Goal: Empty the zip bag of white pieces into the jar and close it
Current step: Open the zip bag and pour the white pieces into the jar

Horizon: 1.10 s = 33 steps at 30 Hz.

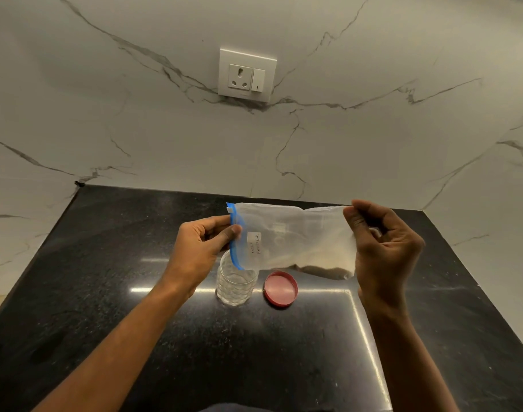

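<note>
I hold a clear zip bag (292, 236) sideways above the black counter. Its blue zip edge points left and hangs over the mouth of a clear glass jar (235, 285). My left hand (203, 245) pinches the blue zip end. My right hand (382, 248) grips the bag's bottom end, raised to the right. The bag carries a small handwritten label and looks almost empty, with a faint white dusting inside. The jar stands upright and uncapped; what it holds is hard to tell. Its red lid (281, 289) lies flat on the counter just right of the jar.
The black speckled counter (105, 292) is bounded by marble walls at the back and on both sides. A white wall socket with a switch (247, 75) sits on the back wall.
</note>
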Tool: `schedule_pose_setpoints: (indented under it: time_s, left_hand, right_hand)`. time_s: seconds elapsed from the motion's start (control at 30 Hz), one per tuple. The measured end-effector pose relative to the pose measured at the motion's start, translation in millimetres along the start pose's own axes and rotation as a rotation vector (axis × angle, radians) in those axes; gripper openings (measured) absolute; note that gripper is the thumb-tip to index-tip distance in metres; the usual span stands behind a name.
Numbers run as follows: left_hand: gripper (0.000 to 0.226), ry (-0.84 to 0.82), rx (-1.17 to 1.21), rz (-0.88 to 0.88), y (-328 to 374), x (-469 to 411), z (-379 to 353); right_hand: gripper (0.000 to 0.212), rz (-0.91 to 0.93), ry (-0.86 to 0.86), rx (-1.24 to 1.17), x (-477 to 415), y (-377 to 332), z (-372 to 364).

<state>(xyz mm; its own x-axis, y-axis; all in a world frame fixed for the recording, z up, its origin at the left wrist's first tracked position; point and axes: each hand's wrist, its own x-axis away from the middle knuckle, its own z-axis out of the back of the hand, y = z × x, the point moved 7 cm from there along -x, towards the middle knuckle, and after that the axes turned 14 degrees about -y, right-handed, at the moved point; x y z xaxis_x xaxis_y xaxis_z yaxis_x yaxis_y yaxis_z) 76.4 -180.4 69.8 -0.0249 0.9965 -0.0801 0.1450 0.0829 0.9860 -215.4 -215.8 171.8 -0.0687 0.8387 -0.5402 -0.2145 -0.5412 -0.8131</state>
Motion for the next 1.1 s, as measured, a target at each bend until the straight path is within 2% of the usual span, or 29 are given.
schedule_pose_setpoints:
  time_s: [0.4,1.1]
  left_hand:
    - [0.032,0.018,-0.034,-0.007,-4,1,6]
    - [0.028,-0.001,-0.029,-0.005,-7,3,2]
  right_hand:
    - [0.017,-0.024,-0.107,-0.01,-4,-3,-8]
    - [0.018,-0.02,-0.115,0.042,-12,-9,-8]
